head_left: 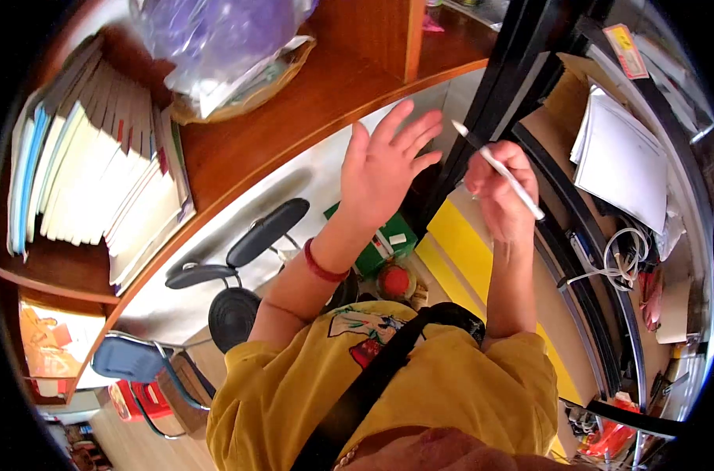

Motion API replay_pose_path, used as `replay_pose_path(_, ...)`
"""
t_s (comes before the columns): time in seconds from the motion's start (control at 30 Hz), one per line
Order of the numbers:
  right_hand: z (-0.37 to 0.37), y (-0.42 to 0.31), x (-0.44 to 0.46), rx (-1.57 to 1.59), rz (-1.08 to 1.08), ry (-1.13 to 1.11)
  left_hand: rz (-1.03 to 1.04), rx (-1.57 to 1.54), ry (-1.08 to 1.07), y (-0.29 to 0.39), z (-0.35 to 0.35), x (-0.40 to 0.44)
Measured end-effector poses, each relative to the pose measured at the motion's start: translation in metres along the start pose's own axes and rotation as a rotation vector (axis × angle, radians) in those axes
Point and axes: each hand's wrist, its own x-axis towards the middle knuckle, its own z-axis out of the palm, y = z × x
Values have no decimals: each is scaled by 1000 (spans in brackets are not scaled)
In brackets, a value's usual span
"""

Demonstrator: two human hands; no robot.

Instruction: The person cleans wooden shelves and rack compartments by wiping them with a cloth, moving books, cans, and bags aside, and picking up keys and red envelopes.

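My right hand [504,188] is closed around a slim white pen [511,182], whose tapered tip points up and to the left. Held up to the left of it is my left hand [388,161], fingers spread and nothing in it. A red band [323,263] circles my left wrist. Both hands are raised in the air in front of a wooden shelf [255,149], apart from each other. The pen's tip lies near my left fingertips without touching them.
Books [105,165] stand on the shelf at left, beside a basket [251,86] with a purple plastic bag. At right are papers [620,161] and a coiled white cable [625,259]. Below are a black-padded seat [269,231], a blue chair [127,359] and a green box [384,245].
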Motion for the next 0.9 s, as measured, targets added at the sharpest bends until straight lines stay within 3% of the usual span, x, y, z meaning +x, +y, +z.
replay_pose_path(0.07, 17, -3, -13, -73, 3, 202, -16, -187, 18, 0, -2, 1)
replay_pose_path(0.13, 29, -1, -25, -306, 20, 222, -19, -179, 6, 0, 0, 2)
replay_pose_path(0.2, 50, -3, -32, -391, 127, 243, -6, -155, -14, 0, 3, 3)
replay_pose_path(0.37, 64, 7, -31, -607, 107, 228, 10, -91, -37, 5, 10, 5)
replay_pose_path(0.9, 53, -1, -41, -684, 155, 169, 6, -195, -86, 3, 13, 7)
